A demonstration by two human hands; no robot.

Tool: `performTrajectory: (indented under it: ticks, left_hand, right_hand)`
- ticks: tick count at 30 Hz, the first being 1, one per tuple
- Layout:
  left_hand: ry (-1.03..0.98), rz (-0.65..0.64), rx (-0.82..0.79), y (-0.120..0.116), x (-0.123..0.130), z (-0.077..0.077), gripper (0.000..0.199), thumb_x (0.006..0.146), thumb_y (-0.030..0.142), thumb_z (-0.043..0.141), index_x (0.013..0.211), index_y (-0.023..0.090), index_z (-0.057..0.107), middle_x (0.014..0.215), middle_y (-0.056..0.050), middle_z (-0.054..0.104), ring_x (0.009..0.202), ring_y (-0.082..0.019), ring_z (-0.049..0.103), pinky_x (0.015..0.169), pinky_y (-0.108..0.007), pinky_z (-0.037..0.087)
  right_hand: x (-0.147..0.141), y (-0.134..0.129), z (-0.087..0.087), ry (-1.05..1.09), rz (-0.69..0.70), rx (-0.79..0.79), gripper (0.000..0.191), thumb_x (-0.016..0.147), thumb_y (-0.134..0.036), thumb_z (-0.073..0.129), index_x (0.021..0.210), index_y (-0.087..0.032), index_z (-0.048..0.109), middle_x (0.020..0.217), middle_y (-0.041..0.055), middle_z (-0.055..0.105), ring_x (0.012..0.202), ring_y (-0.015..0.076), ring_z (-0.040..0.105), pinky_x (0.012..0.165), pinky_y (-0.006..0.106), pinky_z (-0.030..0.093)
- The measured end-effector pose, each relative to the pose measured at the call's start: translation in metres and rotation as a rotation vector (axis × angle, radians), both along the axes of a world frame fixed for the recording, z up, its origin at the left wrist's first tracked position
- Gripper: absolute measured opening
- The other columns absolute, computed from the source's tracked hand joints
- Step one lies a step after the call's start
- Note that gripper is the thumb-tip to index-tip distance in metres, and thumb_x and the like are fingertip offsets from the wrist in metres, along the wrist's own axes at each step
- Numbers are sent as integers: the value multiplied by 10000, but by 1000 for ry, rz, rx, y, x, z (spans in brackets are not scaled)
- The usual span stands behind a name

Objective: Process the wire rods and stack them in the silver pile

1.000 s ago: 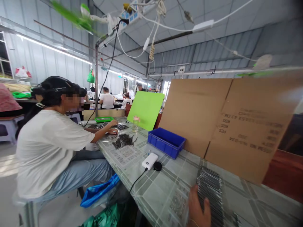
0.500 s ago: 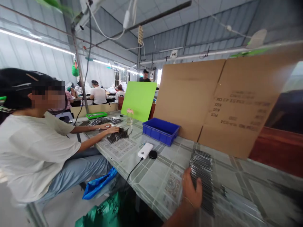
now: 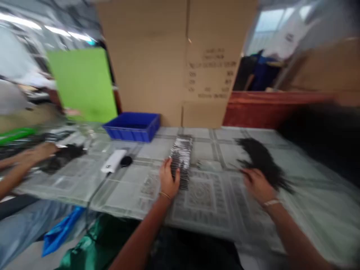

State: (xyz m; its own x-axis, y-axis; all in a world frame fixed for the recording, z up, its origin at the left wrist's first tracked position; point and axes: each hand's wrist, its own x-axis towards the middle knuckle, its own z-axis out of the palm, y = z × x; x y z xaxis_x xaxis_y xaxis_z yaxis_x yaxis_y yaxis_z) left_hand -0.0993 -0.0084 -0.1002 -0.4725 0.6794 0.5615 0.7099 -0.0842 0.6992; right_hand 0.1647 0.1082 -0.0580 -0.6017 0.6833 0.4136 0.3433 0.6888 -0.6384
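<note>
While the left hand [image 3: 168, 183], thumb spread from fingers, steadies the slim dark rods [image 3: 183, 153] right of the blue plastic bin [image 3: 129, 133], probably to align them, the right hand [image 3: 260, 188] touches the dark pile [image 3: 260, 157] farther right; blur hides its grip.

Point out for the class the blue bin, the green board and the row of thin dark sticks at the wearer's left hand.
Blue bin [image 3: 128, 134]: head view, its front wall.
Green board [image 3: 83, 84]: head view, middle of its face.
Row of thin dark sticks [image 3: 182, 150]: head view, upper half.
</note>
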Motion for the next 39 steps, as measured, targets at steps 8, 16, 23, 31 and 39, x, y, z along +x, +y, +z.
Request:
performTrajectory:
  ticks: [8,16,23,31,39]
  left_hand:
    - [777,-541,-312,-17,53,31,308,973,242,448,1237,252,604,1149,-54,696,1057,-203,625,1030,-429,415]
    - [593,-453,-448,-34,50,9,252,990,296,416,1046,229,653,1018,-45,690,934,-203,628,845,-369,474]
    - [451,-421,-509,-31,46,-2,285,1007,307,356,1081,199,609,1013,-55,702,863,-193,655,810,-351,510]
    - [438,-425,-568,-28,47,-4,323,1012,337,336,1094,195,615,992,-65,720,810,-192,680,777,-346,533]
    - [483,-386,-565,-27,50,-4,314,1005,315,339,1130,195,600,1047,-72,700,867,-205,661,802,-356,518]
  right_hand:
    - [-1,-51,-27,-126,130,-146,289,929,-129,496,1130,-207,688,956,63,648,919,164,627,867,320,521]
    - [-6,-41,-24,-248,268,-225,255,939,-237,547,1143,-211,698,939,52,654,882,151,628,834,287,514]
    - [-10,8,-28,-313,-38,13,256,951,-280,544,1153,-194,674,1085,84,674,993,190,614,906,344,498]
    - [-19,6,-49,-492,-174,169,302,963,-270,525,1234,-190,631,1212,116,609,1137,238,547,1018,409,450]
    - [-20,7,-48,-586,-147,147,286,976,-230,491,1216,-210,646,1207,101,620,1108,230,560,993,393,452]
